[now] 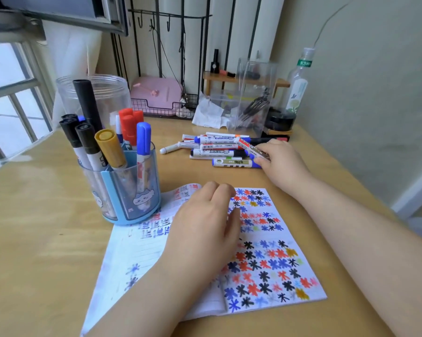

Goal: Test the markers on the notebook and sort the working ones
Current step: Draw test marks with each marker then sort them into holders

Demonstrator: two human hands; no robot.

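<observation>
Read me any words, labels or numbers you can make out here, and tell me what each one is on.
Nothing reads with certainty.
Bottle's green neck label: white characters, too blurred.
Loose markers beside the right hand: printed barrels, too small.
Notebook under the left hand: large red and blue handwritten characters, upside down, unreadable.
Pen holder: cartoon faces, no text.

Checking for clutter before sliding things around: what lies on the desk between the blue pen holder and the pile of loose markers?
Head view: that stretch between the blue pen holder and the pile of loose markers is bare desk.
</observation>
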